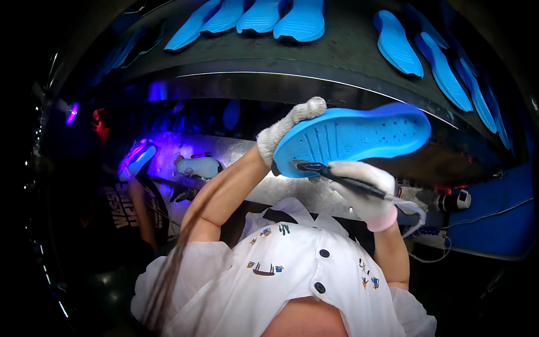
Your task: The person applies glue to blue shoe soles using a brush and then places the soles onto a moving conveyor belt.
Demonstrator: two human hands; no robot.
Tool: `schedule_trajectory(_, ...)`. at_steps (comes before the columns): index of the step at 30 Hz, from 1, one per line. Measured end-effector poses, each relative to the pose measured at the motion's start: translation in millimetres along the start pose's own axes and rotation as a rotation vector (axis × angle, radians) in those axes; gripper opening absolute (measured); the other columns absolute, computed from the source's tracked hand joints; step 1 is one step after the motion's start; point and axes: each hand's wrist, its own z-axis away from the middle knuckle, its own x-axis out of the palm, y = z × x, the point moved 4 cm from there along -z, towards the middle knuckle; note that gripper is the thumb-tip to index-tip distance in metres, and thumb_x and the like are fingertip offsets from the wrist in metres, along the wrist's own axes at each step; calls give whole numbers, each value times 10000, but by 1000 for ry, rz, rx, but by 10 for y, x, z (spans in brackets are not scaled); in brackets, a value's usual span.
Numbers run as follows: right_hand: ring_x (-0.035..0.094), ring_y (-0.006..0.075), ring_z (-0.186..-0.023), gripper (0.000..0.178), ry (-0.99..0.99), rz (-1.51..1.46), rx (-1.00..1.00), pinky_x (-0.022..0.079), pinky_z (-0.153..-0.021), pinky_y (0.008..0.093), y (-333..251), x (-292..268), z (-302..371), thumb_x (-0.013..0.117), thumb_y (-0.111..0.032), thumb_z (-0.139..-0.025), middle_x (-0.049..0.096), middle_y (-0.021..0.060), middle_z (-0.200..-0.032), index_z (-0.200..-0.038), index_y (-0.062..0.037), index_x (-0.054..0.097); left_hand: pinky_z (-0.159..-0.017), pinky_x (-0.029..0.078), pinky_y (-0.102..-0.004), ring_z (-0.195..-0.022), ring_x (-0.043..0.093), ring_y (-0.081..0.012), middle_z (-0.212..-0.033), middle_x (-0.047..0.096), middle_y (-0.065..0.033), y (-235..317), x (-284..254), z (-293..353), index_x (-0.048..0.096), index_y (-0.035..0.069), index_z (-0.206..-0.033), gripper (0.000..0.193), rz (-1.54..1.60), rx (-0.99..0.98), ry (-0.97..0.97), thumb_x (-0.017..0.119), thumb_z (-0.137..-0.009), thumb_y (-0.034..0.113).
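Observation:
My left hand (289,124), in a white knitted glove, grips the heel end and far edge of a blue shoe sole (359,137). The sole is tilted up over the bench, its inner side with ribs and small holes facing me. My right hand (368,188), in a white glove with a pink cuff, is closed round a black brush-like tool (342,178) with a pale tube at its back end. The tool's tip meets the sole's surface near the heel. Most of my left fingers are hidden behind the sole.
Blue soles (300,22) lie in rows on the dark conveyor belt (337,62) beyond a metal edge. On the metal bench (247,182) rests a pale sole (197,167). At left, under purple light, another person's hand holds a sole (138,162). A white-and-black cylinder (453,200) stands at right.

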Motion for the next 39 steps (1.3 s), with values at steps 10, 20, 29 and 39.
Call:
schedule_trajectory(10,721,261,-809,252,-99,209,-124,571,-701,311,-37,51,-65,778,-30,-745,739,141,-1067,-991,-55,731,-945,521,-338,-1065,596,-139,-1099,619,-10,345,12,142,638,144,-1173,237,-297,-99,50,594,-999,299)
schedule_trajectory(20,648,175,-651,281,-168,547,-216,541,-577,277,-207,8,-43,738,-78,-716,746,51,-1062,-988,-148,747,-848,598,-365,-975,697,-222,-1159,669,-127,470,-69,20,638,52,-1254,390,-346,-76,103,554,-1016,350)
schedule_trajectory(29,648,233,-629,241,-140,528,-275,512,-576,316,-188,-144,-83,744,-52,-704,740,184,-1047,-945,-51,737,-661,630,-503,-939,721,-343,-1177,669,-208,602,119,106,587,39,-1353,611,-483,-21,353,598,-958,504)
schedule_trajectory(39,674,240,-675,261,113,443,-177,525,-624,305,-110,-601,-179,798,29,-696,749,170,-1044,-941,-35,734,-968,544,-339,-1105,657,-195,-1200,675,-99,675,49,62,622,52,-1311,430,-356,73,250,594,-996,345)
